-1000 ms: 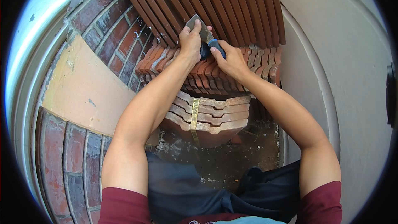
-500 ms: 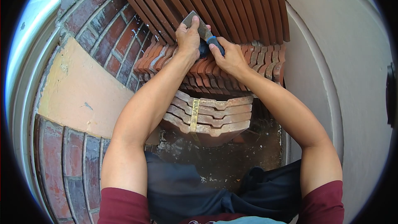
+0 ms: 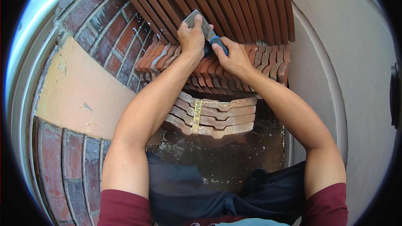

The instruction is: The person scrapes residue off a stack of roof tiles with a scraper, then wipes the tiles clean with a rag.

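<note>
My right hand (image 3: 233, 57) is closed round the dark, blue-collared handle of a putty knife (image 3: 218, 43). Its flat, worn metal blade points up and to the left. My left hand (image 3: 191, 39) grips the blade, thumb laid along its face and fingers hidden behind. A second dark, rounded shape (image 3: 207, 50) shows between the hands, mostly covered. Both hands are held over a row of stacked clay roof tiles (image 3: 209, 69), just in front of taller brown tiles (image 3: 228, 6) standing on edge.
Nearer me lies a bundle of tiles (image 3: 232, 119) with a yellow strap (image 3: 197, 115) round it. A brick wall (image 3: 75, 155) with a plastered patch (image 3: 83, 92) rises on the left, a smooth pale wall (image 3: 326, 50) on the right. The dark floor (image 3: 234, 159) has scattered white flecks.
My hands and the putty knife stay in nearly the same place and grip. The whole view has shifted very slightly.
</note>
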